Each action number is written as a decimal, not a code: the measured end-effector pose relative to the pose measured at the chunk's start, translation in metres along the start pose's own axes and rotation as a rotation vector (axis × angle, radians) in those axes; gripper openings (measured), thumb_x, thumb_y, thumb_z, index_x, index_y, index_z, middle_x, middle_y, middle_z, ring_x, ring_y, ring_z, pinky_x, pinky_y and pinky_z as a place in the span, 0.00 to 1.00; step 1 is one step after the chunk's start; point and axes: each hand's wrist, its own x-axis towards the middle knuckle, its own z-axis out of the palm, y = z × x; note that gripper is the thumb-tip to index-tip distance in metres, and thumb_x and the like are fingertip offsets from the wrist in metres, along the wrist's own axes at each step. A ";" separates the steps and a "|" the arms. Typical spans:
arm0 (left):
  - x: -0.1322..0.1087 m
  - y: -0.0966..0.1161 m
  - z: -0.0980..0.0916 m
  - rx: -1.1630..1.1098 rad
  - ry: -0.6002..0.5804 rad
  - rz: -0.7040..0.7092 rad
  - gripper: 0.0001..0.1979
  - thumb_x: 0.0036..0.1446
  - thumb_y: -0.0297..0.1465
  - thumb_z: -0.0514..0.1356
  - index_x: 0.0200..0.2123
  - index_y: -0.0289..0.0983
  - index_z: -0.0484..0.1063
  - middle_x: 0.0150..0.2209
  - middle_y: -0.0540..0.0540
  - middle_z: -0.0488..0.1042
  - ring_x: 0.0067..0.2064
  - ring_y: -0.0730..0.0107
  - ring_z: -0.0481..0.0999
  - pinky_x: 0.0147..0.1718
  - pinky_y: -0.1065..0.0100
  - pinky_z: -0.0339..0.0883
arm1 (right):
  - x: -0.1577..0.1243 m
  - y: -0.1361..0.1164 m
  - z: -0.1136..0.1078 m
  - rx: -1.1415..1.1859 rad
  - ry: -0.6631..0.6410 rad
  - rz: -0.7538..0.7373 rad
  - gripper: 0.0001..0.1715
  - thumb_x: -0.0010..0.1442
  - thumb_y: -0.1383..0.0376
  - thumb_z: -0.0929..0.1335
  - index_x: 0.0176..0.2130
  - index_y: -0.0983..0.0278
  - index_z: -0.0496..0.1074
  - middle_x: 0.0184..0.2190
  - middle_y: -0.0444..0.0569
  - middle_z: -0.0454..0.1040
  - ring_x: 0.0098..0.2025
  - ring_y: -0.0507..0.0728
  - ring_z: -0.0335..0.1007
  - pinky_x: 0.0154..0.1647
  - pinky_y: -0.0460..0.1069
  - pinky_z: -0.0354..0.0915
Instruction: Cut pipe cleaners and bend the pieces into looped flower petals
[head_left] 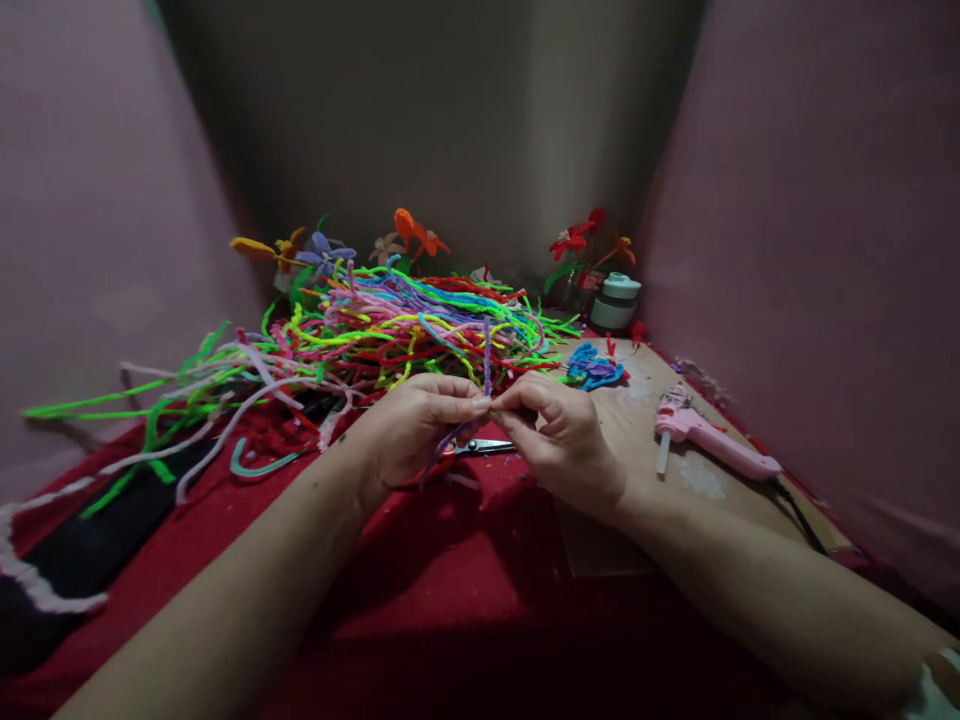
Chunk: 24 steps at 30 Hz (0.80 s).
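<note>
A purple pipe cleaner [487,358] is pinched between the fingertips of both hands, over the middle of the table. One end sticks straight up, while another length hangs below my left hand [433,415]. My right hand [559,430] meets it from the other side, thumb and forefinger pressed together on the stem. The exact spot where the fingertips meet is partly hidden. Just beneath the hands lie scissors [486,447] with dark blades. Close behind is a big heap of many-coloured pipe cleaners [420,320].
A pink glue gun [712,445] with a cord rests on a brown board [637,480] at the right. Near it lies a blue and purple pipe-cleaner piece [594,367]. Pipe-cleaner flowers [420,235] and a lidded jar [616,300] stand behind. Red cloth [450,580] covers the table.
</note>
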 end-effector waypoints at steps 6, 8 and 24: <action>0.001 0.001 -0.005 0.104 0.048 0.095 0.11 0.47 0.36 0.62 0.24 0.35 0.65 0.21 0.54 0.61 0.21 0.80 0.57 0.20 0.75 0.51 | 0.005 0.009 0.001 0.323 -0.108 0.311 0.07 0.50 0.64 0.70 0.29 0.66 0.74 0.25 0.46 0.73 0.26 0.50 0.64 0.29 0.47 0.60; 0.000 0.002 -0.006 0.174 0.076 0.156 0.11 0.49 0.36 0.61 0.24 0.35 0.65 0.21 0.55 0.61 0.22 0.80 0.58 0.21 0.75 0.52 | 0.007 0.013 0.001 0.500 -0.163 0.454 0.09 0.48 0.62 0.71 0.27 0.67 0.73 0.22 0.45 0.71 0.23 0.48 0.61 0.26 0.46 0.58; 0.005 -0.009 0.001 1.101 0.293 0.671 0.10 0.57 0.30 0.51 0.23 0.38 0.63 0.25 0.49 0.64 0.31 0.69 0.62 0.32 0.69 0.54 | 0.006 0.007 0.002 0.132 -0.047 0.334 0.08 0.51 0.66 0.67 0.22 0.67 0.69 0.19 0.42 0.65 0.23 0.48 0.58 0.26 0.46 0.56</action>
